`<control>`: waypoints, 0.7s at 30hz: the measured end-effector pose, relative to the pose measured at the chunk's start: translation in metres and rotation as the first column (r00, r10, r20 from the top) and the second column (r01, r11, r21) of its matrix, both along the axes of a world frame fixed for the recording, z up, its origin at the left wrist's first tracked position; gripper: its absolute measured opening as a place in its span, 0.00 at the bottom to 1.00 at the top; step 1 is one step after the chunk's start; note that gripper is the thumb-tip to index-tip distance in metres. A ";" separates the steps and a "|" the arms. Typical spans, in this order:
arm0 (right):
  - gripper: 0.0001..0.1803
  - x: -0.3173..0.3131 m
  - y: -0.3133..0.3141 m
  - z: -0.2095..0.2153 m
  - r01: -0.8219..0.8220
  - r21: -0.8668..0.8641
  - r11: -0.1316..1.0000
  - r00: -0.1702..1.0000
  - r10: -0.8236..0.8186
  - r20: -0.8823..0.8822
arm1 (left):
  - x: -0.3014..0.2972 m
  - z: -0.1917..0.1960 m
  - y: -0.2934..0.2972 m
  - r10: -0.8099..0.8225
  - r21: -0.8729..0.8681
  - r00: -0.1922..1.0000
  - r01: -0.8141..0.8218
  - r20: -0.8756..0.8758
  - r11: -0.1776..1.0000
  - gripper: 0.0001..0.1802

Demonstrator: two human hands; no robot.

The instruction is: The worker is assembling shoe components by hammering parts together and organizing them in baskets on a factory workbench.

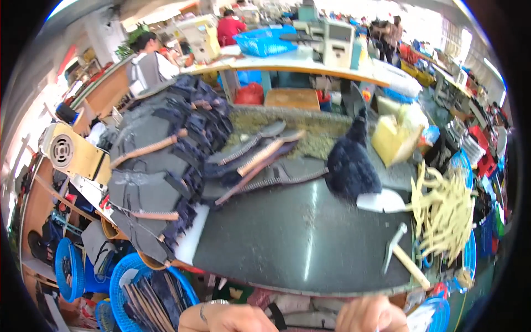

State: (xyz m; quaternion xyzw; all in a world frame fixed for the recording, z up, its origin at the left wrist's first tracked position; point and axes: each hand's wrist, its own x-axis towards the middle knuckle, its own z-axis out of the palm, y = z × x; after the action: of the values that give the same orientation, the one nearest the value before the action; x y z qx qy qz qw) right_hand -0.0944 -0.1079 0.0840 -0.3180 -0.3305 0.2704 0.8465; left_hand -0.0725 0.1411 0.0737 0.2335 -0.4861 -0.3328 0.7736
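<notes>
My left hand (240,318), with a bracelet at the wrist, shows at the lower edge, its fingers curled downward and partly cut off. To its right, my right hand (370,315) is closed with fingers bent in; what either hand holds is hidden. Both are just in front of the dark tabletop (265,238). A hammer (406,257) with a pale handle lies at the table's front right. Dark fluffy material (355,163) lies farther back, beside a white spatula-shaped piece (381,201). Grey strips with stitched edges (260,146) lie across the middle.
Dark fabric pieces (146,191) are heaped at the left. Pale yellow strips (442,213) hang in a bundle at the right. A blue basket (124,274) of long strips stands below left. Behind are a beige machine (74,152), a blue tray (265,41) and a seated person (149,63).
</notes>
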 end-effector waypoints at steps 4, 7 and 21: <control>0.10 0.028 0.001 0.009 -0.407 0.199 0.891 0.845 0.285 0.452 | 0.006 0.035 0.004 0.005 -0.102 0.921 0.038 0.390 0.994 0.12; 0.14 0.011 -0.015 0.013 0.268 0.089 0.959 0.924 -0.282 0.260 | 0.063 0.044 0.044 0.195 -0.272 0.835 -0.057 0.515 0.961 0.10; 0.08 0.009 -0.145 -0.081 0.634 -0.769 -0.086 0.565 -0.628 0.536 | 0.231 0.099 0.301 0.187 -0.110 -0.279 -0.782 0.942 -0.613 0.12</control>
State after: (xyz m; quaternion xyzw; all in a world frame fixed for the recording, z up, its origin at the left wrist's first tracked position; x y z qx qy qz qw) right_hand -0.0854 -0.2534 0.0028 -0.8527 0.0768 -0.0245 0.5161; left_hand 0.1589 0.4420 0.1728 0.9256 -0.0455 0.2904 0.2383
